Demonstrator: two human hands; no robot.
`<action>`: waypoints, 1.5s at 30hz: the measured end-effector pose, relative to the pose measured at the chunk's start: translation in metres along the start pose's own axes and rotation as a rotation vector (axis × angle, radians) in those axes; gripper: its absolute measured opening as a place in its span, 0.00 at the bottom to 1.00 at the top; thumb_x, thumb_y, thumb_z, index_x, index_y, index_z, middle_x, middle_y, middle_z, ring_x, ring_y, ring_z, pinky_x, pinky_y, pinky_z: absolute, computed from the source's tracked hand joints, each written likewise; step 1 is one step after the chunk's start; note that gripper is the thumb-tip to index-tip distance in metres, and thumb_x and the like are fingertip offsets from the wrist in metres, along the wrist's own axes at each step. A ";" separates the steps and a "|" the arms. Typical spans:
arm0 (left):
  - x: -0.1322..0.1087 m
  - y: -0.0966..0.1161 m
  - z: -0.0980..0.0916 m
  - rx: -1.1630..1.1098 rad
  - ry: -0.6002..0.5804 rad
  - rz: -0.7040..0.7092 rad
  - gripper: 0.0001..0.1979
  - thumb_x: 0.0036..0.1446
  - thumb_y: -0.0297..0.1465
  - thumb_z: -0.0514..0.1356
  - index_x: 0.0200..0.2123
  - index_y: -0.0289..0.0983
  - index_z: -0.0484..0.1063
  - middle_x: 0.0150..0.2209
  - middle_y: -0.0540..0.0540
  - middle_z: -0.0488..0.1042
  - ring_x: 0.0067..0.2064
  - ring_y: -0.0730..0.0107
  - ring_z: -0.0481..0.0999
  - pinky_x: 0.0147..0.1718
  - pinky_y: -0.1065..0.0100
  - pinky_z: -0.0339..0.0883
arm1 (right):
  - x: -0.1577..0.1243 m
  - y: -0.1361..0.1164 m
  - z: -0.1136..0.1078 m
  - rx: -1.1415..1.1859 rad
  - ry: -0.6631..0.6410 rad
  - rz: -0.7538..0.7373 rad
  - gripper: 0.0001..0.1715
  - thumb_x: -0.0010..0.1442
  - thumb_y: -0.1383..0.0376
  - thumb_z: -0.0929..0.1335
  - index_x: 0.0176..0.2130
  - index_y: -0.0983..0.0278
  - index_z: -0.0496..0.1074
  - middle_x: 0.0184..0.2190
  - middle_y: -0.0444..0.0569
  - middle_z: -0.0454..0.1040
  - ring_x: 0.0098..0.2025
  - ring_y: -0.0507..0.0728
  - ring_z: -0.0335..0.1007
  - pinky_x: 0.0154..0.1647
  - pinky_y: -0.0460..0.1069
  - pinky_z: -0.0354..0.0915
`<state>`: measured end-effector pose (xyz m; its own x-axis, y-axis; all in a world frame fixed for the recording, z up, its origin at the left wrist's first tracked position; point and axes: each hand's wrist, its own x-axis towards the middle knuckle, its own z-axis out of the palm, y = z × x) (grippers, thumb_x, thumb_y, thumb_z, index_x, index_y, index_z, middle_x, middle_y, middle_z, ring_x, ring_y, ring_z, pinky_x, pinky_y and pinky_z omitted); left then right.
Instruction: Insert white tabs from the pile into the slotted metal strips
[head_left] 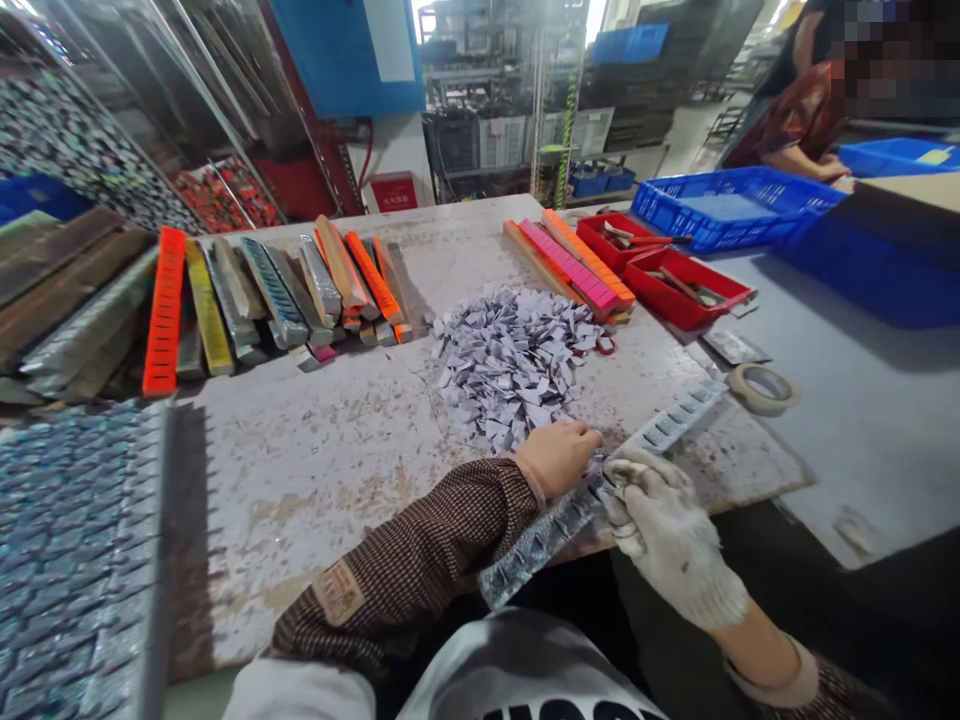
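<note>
A long grey slotted strip (536, 545) lies slantwise across the table's front edge. My left hand (559, 458), ungloved, is beside the strip at the near edge of a heap of small white pieces (510, 360); its fingers are bent together, and what they hold, if anything, is too small to name. My right hand (664, 525), in a white knitted glove, is closed on the middle of the strip, its fingertips near a dark slot. The far part of the strip shows a row of slots and reaches toward a tape roll (763, 388).
Coloured slotted bars (285, 290) line the table's back left, with pink and orange bars (574, 265) behind the heap. Red trays (686, 288) and a blue crate (739, 205) stand right. A packed tray (75, 560) is at left. A person (799, 125) sits at the back right.
</note>
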<state>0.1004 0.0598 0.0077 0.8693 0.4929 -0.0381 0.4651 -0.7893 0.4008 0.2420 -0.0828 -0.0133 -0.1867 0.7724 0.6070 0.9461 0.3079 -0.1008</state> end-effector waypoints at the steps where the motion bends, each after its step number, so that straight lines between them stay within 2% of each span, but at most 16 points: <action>1: 0.003 -0.001 0.005 -0.016 -0.002 -0.002 0.11 0.62 0.22 0.58 0.45 0.37 0.73 0.47 0.41 0.77 0.49 0.56 0.78 0.48 0.60 0.72 | 0.001 -0.001 0.001 -0.005 -0.013 -0.015 0.03 0.66 0.71 0.67 0.40 0.64 0.71 0.47 0.58 0.76 0.60 0.70 0.69 0.59 0.68 0.69; 6: -0.006 -0.011 0.010 -0.153 0.071 -0.058 0.12 0.59 0.20 0.56 0.43 0.38 0.72 0.45 0.42 0.77 0.45 0.57 0.78 0.46 0.61 0.72 | 0.005 0.003 0.002 0.066 -0.042 -0.041 0.05 0.66 0.72 0.66 0.39 0.63 0.71 0.46 0.58 0.75 0.60 0.68 0.70 0.59 0.66 0.70; 13: -0.053 -0.018 -0.002 -0.422 0.256 -0.163 0.08 0.57 0.21 0.56 0.37 0.37 0.70 0.37 0.47 0.75 0.38 0.67 0.74 0.39 0.69 0.69 | 0.002 0.005 0.006 0.156 -0.017 0.044 0.05 0.67 0.70 0.65 0.39 0.61 0.70 0.47 0.56 0.76 0.57 0.65 0.72 0.57 0.63 0.72; 17: -0.078 -0.010 0.000 -0.900 0.392 -0.175 0.04 0.59 0.26 0.59 0.38 0.36 0.72 0.35 0.48 0.74 0.36 0.70 0.72 0.38 0.70 0.66 | 0.001 0.006 0.005 0.181 -0.024 0.085 0.06 0.67 0.70 0.65 0.37 0.60 0.68 0.47 0.56 0.74 0.53 0.63 0.73 0.53 0.60 0.74; 19: -0.087 -0.005 0.004 -1.130 0.405 -0.176 0.04 0.61 0.30 0.61 0.39 0.35 0.72 0.35 0.48 0.74 0.37 0.70 0.72 0.39 0.70 0.66 | 0.001 0.005 0.005 0.145 -0.043 0.044 0.06 0.66 0.71 0.66 0.36 0.60 0.68 0.47 0.56 0.74 0.54 0.64 0.73 0.56 0.61 0.72; 22: -0.094 0.001 0.009 -1.277 0.408 -0.214 0.08 0.61 0.34 0.64 0.37 0.35 0.71 0.34 0.48 0.74 0.37 0.69 0.73 0.39 0.69 0.66 | 0.005 0.002 0.006 0.045 -0.104 -0.032 0.05 0.65 0.71 0.66 0.38 0.62 0.70 0.48 0.57 0.75 0.58 0.67 0.71 0.59 0.65 0.68; 26: -0.101 0.006 0.013 -1.252 0.416 -0.239 0.05 0.61 0.30 0.63 0.37 0.35 0.72 0.35 0.48 0.74 0.37 0.69 0.73 0.40 0.68 0.66 | 0.009 0.002 0.010 -0.026 -0.241 -0.049 0.08 0.63 0.73 0.64 0.39 0.63 0.71 0.49 0.58 0.75 0.62 0.69 0.68 0.61 0.67 0.64; 28: -0.105 0.008 0.013 -1.197 0.436 -0.228 0.03 0.60 0.28 0.62 0.37 0.35 0.73 0.35 0.47 0.74 0.37 0.69 0.73 0.40 0.69 0.66 | 0.008 0.006 0.010 -0.008 -0.265 -0.049 0.07 0.64 0.72 0.65 0.40 0.63 0.72 0.49 0.58 0.75 0.63 0.70 0.67 0.62 0.67 0.63; 31: -0.112 0.012 0.011 -1.076 0.460 -0.178 0.03 0.60 0.26 0.60 0.36 0.35 0.74 0.35 0.47 0.75 0.36 0.69 0.73 0.39 0.70 0.66 | 0.004 0.012 0.008 0.057 -0.213 -0.052 0.04 0.68 0.66 0.66 0.39 0.63 0.72 0.51 0.58 0.75 0.65 0.70 0.65 0.61 0.66 0.65; 33: -0.116 0.017 0.009 -0.975 0.464 -0.135 0.04 0.62 0.27 0.60 0.35 0.36 0.75 0.34 0.46 0.76 0.36 0.68 0.74 0.39 0.69 0.67 | 0.002 0.010 0.003 0.093 -0.124 0.001 0.07 0.69 0.61 0.67 0.40 0.63 0.72 0.55 0.60 0.73 0.67 0.71 0.63 0.62 0.67 0.66; 36: -0.120 0.024 0.005 -0.846 0.479 -0.030 0.07 0.65 0.28 0.58 0.35 0.36 0.74 0.37 0.42 0.78 0.38 0.65 0.76 0.40 0.67 0.68 | 0.007 -0.005 -0.007 0.219 -0.018 0.107 0.14 0.71 0.57 0.65 0.45 0.63 0.73 0.59 0.62 0.71 0.69 0.73 0.60 0.63 0.68 0.66; 39: -0.120 0.033 0.000 -0.805 0.520 0.104 0.07 0.65 0.27 0.56 0.37 0.37 0.74 0.40 0.40 0.79 0.41 0.64 0.77 0.42 0.66 0.70 | 0.014 -0.026 -0.013 0.433 -0.054 0.164 0.13 0.72 0.57 0.63 0.42 0.60 0.74 0.54 0.57 0.76 0.62 0.67 0.70 0.59 0.63 0.72; 42: -0.121 0.039 -0.004 -0.861 0.544 0.057 0.05 0.65 0.27 0.58 0.43 0.37 0.73 0.41 0.42 0.78 0.42 0.65 0.77 0.43 0.67 0.70 | 0.016 -0.038 -0.015 0.489 0.036 0.262 0.09 0.71 0.62 0.63 0.43 0.59 0.73 0.50 0.53 0.79 0.54 0.61 0.77 0.53 0.54 0.77; 45: -0.124 0.042 -0.006 -0.999 0.413 -0.080 0.13 0.62 0.31 0.64 0.49 0.37 0.70 0.39 0.45 0.77 0.37 0.69 0.75 0.39 0.69 0.69 | 0.019 -0.039 -0.019 0.467 0.109 0.304 0.07 0.71 0.63 0.65 0.44 0.59 0.74 0.53 0.54 0.78 0.55 0.61 0.77 0.53 0.54 0.78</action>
<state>0.0115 -0.0322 0.0349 0.6321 0.7624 0.1387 0.0093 -0.1864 0.9824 0.2066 -0.0902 0.0171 0.1275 0.8104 0.5718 0.7308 0.3130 -0.6066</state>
